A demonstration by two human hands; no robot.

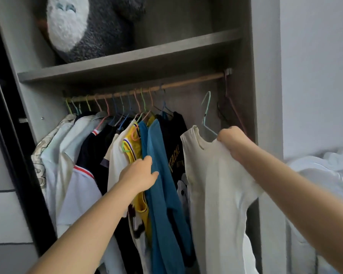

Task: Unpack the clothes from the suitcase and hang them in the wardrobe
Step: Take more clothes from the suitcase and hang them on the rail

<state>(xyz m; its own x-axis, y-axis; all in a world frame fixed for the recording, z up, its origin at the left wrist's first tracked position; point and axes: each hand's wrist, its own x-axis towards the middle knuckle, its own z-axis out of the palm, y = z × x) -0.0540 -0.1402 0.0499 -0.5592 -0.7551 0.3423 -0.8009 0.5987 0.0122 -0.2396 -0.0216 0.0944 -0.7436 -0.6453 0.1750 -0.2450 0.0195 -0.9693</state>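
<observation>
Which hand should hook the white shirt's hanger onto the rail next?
Probably the right hand: it grips the white shirt at the shoulder, below the bare stretch of rail. The left hand is on the blue garment.

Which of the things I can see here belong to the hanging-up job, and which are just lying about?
Part of the job:
white shirt on its pale blue hanger, gripped by the right hand
wooden rail
blue garment, touched by the left hand

Just lying about:
plush toy on the upper shelf
white bedding at right
</observation>
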